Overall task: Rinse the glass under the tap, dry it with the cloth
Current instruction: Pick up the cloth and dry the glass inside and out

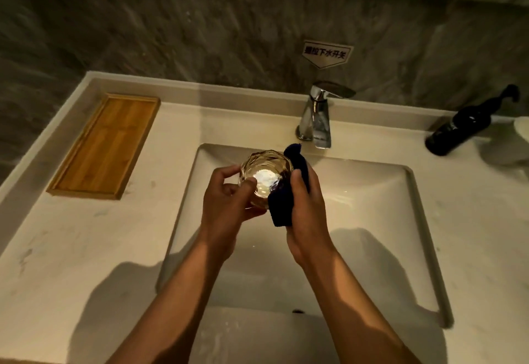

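Note:
A faceted clear glass is held over the left part of the white sink basin, its mouth facing up towards me. My left hand grips it from the left, thumb on the rim. My right hand holds a dark blue cloth pressed against the glass's right side; the cloth's top end sticks up beside the rim. The chrome tap stands behind the basin, and no water runs from it.
A wooden tray lies on the counter at the left. A dark pump bottle stands at the right, with a white object beside it at the frame edge. A stone wall with a small sign rises behind.

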